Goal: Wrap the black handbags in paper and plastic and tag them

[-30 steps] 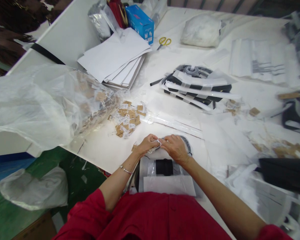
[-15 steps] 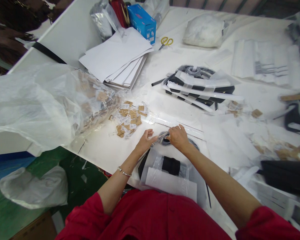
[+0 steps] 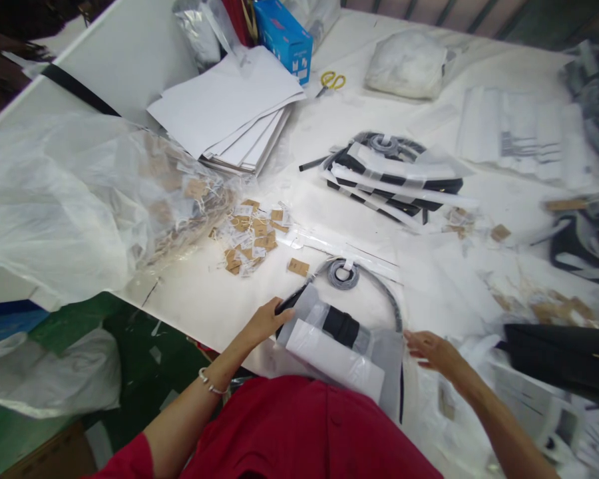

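Note:
In front of me lies a black handbag (image 3: 341, 326), partly covered by tissue and a white sheet (image 3: 335, 356). A grey-wrapped handle arches above it, with a coiled strap (image 3: 343, 274) bound by a white band. My left hand (image 3: 269, 319) is closed on the bag's left end, thumb on top, the other fingers partly hidden. Off the bag's right edge, my right hand (image 3: 432, 351) is open with its fingers apart, nothing in it. A brown hang tag (image 3: 298, 267) lies by the left side of the handle.
A pile of brown tags (image 3: 252, 236) and a clear plastic bag of tags (image 3: 180, 193) lie to the left. Farther back are stacked wrapped bags (image 3: 394, 176), paper sheets (image 3: 229, 106), yellow-handled scissors (image 3: 332, 80) and a blue box (image 3: 285, 40). A black bag (image 3: 559, 359) lies right.
Both hands have left the coiled strap. My left hand has moved down to the bag's left end; my right hand has moved down to the right, beside the bag. The brown tag is now visible.

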A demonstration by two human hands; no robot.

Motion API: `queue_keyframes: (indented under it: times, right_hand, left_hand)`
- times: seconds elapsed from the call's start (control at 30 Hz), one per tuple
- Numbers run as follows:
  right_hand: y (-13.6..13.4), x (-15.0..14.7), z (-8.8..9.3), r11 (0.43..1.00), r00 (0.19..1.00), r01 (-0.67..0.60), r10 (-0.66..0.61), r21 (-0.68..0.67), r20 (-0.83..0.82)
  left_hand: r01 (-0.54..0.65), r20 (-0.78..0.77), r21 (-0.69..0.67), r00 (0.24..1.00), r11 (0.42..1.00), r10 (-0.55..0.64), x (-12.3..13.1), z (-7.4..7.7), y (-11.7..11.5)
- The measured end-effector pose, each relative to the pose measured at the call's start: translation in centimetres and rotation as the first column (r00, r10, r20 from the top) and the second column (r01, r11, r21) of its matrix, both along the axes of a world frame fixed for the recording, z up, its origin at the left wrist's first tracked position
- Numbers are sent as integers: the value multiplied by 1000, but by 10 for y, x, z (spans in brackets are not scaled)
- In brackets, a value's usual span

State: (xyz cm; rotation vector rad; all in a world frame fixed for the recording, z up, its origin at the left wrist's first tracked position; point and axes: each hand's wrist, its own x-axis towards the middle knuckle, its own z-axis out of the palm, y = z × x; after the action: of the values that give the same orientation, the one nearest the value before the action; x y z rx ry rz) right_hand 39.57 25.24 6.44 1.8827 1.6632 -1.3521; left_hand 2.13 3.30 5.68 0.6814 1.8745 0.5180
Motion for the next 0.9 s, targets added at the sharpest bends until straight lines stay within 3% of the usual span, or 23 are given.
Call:
queue_keyframes:
  times: [0.03, 0.1, 0.23, 0.4, 0.53, 0.67, 0.8, 0.9]
  right_hand:
    - [-17, 4, -1, 983, 994, 95, -104, -159, -47]
    - [-49, 2, -2, 928, 958, 202, -254, -314, -133]
    - [-85, -16, 5, 933, 901, 320, -353, -162, -253]
    - [-80, -31, 18, 918, 874, 389, -341, 78, -345]
    - [-39, -51, 45, 862, 863, 420, -283, 284, -418]
    - [32, -85, 90, 772, 834, 460, -207, 438, -511]
    - [113, -120, 137, 570, 773, 550, -71, 610, -631]
    - [170, -138, 159, 427, 741, 589, 54, 687, -669]
  left_hand:
    - [42, 0, -22, 999, 999, -42, 4, 0, 2]
    - [77, 5, -44, 997, 996, -77, 8, -2, 7]
    - [42, 58, 22, 997, 999, -43, 7, -2, 14]
    - [-83, 122, 166, 991, 983, 63, 5, 12, 19]
    - [-151, 68, 273, 988, 950, 138, -8, 47, 49]
    - [-136, -111, 447, 972, 884, 206, -34, 96, 113]
    - [-89, -163, 645, 954, 759, 251, -63, 142, 189]
    - [-52, -152, 769, 953, 637, 261, -83, 166, 246]
